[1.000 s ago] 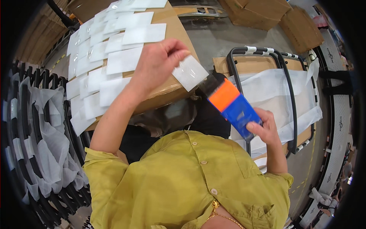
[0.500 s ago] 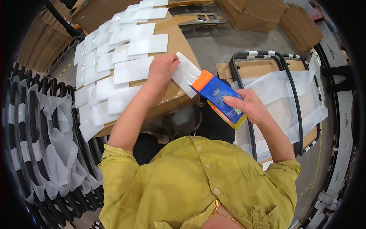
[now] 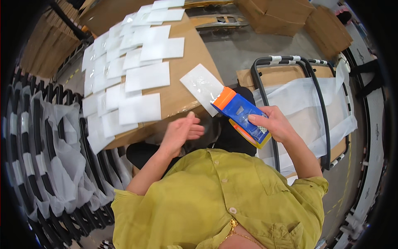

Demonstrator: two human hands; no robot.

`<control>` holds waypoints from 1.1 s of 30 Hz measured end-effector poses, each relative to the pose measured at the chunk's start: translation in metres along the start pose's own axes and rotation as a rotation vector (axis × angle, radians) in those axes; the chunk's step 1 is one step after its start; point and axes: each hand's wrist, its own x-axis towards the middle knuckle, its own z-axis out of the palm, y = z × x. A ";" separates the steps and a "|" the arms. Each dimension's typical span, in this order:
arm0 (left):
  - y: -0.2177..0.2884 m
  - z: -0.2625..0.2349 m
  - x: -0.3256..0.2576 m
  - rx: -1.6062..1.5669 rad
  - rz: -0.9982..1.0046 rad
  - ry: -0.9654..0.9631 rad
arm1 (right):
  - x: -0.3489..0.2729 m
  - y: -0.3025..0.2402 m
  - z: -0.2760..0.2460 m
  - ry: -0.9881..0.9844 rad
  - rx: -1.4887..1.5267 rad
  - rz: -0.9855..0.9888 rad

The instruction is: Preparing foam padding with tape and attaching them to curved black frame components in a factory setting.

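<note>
1. Blue box (image 3: 243, 116): flat rectangular carton, blue face, orange end cap, yellowish lower edge; held tilted above the lap, orange end up and toward the cardboard table (image 3: 182, 97).
2. Clear pouch (image 3: 202, 86): thin glossy plastic sleeve, crinkled, lying on the table's near corner, lower end touching or overlapping the box's orange end; whether the box is already inside cannot be told.
3. Right hand (image 3: 274, 124): closed on the box near its lower end, thumb on the blue face, fingers wrapped behind.
4. Left hand (image 3: 181, 131): free, holding nothing, fingers loosely together and slightly curled, just below the table edge, near the pouch but apart from it.
5. Judged best practice: keep the box aligned with the pouch's long axis; pinch the pouch mouth with the free hand before pushing; feed the orange end squarely to avoid snagging the film.
6. Table surface: plain brown corrugated board, matte, covered with overlapping rows of flat white pouches (image 3: 143, 77).
7. Right of the box: black tubular cart frame (image 3: 290, 62) draped with white translucent sheeting (image 3: 298, 95).
8. Left: a row of black racks hung with pale grey bags (image 3: 49, 157).
9. Rear: stacked brown cartons (image 3: 282, 14).
</note>
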 end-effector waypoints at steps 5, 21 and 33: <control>-0.010 0.028 0.034 -0.504 -0.089 -0.186 | -0.017 0.010 0.006 -0.037 -0.042 0.001; 0.042 0.036 0.025 -0.563 0.349 0.006 | -0.070 0.029 0.013 0.053 -0.275 -0.313; 0.048 0.039 0.017 -0.552 0.382 -0.021 | -0.075 0.020 0.014 0.091 -0.296 -0.336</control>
